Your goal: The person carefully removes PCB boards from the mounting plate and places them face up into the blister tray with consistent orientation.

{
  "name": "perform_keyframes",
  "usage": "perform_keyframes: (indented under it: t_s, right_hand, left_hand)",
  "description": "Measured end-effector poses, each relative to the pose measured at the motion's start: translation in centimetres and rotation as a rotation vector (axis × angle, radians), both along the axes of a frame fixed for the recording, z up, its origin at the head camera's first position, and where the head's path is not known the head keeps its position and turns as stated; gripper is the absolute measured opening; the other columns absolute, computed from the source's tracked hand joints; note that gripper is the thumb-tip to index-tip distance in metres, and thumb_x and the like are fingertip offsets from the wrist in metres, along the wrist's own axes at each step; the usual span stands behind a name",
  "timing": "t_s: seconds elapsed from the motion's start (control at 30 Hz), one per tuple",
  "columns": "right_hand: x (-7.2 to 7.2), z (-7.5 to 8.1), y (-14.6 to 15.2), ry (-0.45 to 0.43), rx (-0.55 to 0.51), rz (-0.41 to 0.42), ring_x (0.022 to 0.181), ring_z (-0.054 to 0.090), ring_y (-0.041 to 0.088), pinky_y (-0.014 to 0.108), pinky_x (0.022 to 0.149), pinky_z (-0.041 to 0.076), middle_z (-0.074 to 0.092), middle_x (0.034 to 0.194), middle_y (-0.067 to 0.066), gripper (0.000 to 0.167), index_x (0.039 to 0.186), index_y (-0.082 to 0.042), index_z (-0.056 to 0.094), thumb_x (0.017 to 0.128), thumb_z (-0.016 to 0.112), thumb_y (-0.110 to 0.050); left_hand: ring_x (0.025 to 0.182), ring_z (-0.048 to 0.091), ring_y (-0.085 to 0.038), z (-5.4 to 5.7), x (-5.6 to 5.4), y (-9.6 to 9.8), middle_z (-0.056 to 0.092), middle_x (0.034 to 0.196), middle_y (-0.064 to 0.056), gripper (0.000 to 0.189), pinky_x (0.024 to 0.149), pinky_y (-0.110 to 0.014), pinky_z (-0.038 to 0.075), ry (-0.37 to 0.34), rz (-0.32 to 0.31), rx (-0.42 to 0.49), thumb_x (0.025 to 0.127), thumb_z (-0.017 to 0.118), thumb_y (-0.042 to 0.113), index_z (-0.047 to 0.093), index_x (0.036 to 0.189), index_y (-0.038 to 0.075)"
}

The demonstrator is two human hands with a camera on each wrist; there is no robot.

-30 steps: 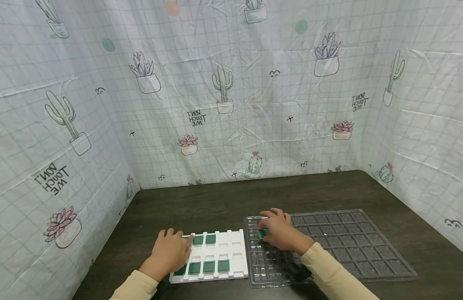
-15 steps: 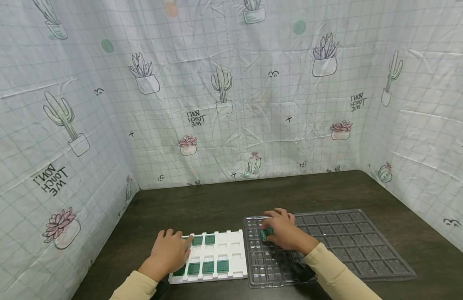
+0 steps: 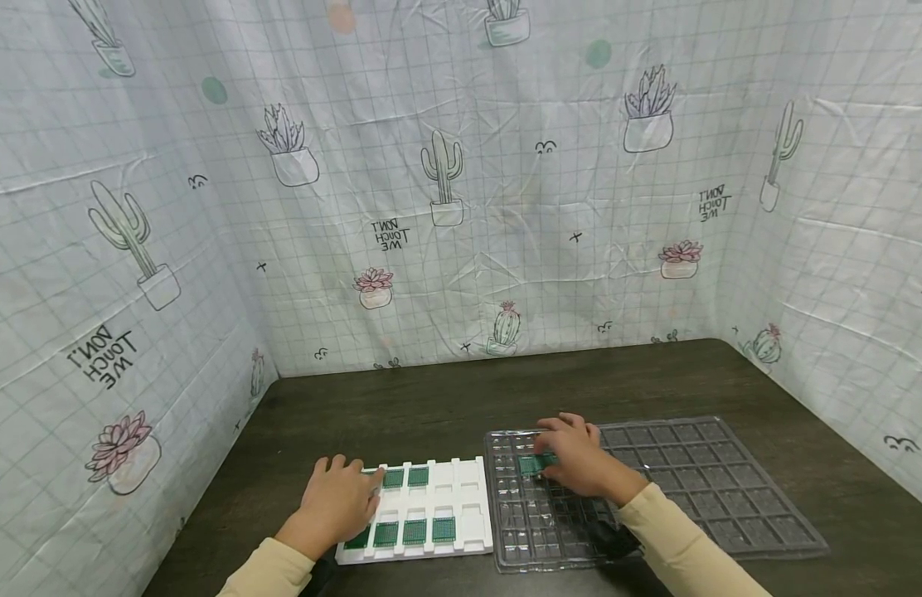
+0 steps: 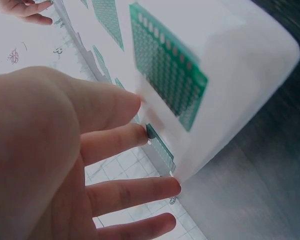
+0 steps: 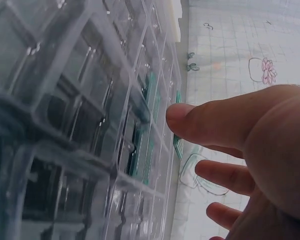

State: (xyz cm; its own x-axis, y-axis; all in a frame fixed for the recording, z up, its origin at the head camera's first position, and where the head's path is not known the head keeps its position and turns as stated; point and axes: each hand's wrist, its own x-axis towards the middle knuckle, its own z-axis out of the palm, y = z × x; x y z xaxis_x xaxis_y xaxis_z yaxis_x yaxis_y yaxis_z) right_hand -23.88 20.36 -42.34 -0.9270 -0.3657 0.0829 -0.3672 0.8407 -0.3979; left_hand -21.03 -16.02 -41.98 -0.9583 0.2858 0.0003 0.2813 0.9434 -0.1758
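Observation:
My left hand [image 3: 336, 500] rests at the left end of a white tray [image 3: 473, 522], fingers fairly straight. Its index fingertip touches or nearly touches the edge of a small green circuit board [image 4: 161, 148]. Several such boards, one of them a near-row board [image 3: 444, 529], sit in the white tray's two rows. Over the clear plastic tray [image 3: 677, 481], my right hand [image 3: 576, 460] pinches a green circuit board [image 5: 178, 146] between thumb and fingers; the thumb covers much of it. Beside that hand, another green board [image 3: 531, 465] appears within the clear tray's cells.
Both trays lie side by side on a dark wooden table [image 3: 401, 406]. Behind and at the sides hangs a pale curtain [image 3: 491, 249] with cactus prints. The clear tray has many square cells and reaches toward the table's right side.
My right hand has shifted slightly right across the clear tray, uncovering more of the green board beside it. The left hand has stayed in place.

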Motion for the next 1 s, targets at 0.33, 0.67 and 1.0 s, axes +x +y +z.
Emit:
perform_keyframes:
  t_s: [0.33, 0.67, 1.0]
  right_hand:
    - [0.2, -0.2, 1.3, 0.021, 0.019, -0.015, 0.139, 0.025, 0.052, 0.074, 0.1, 0.022, 0.047, 0.147, 0.018, 0.02, 0.101, -0.018, 0.071, 0.083, 0.077, -0.012]
    - [0.1, -0.3, 2.2, 0.029, 0.03, -0.039, 0.138, 0.027, 0.052, 0.074, 0.099, 0.023, 0.048, 0.146, 0.018, 0.02, 0.1, -0.018, 0.071, 0.082, 0.077, -0.012]
    - [0.0, -0.7, 2.9, 0.035, 0.034, -0.049, 0.138, 0.026, 0.054, 0.073, 0.098, 0.023, 0.048, 0.146, 0.018, 0.019, 0.097, -0.02, 0.071, 0.082, 0.077, -0.012]
  left_hand:
    - [0.114, 0.057, -0.039, -0.1, -0.1, 0.1, 0.066, 0.12, -0.01, 0.04, 0.099, -0.062, 0.04, -0.003, 0.006, -0.009, 0.093, 0.062, 0.039, 0.065, 0.129, 0.024]
    - [0.113, 0.057, -0.039, -0.2, -0.1, 0.1, 0.067, 0.119, -0.01, 0.039, 0.098, -0.062, 0.041, 0.02, -0.003, -0.008, 0.092, 0.063, 0.038, 0.066, 0.127, 0.024]
    - [0.113, 0.057, -0.038, -0.4, 0.0, 0.1, 0.067, 0.119, -0.009, 0.039, 0.098, -0.061, 0.041, 0.004, 0.002, -0.005, 0.092, 0.063, 0.04, 0.066, 0.128, 0.025]
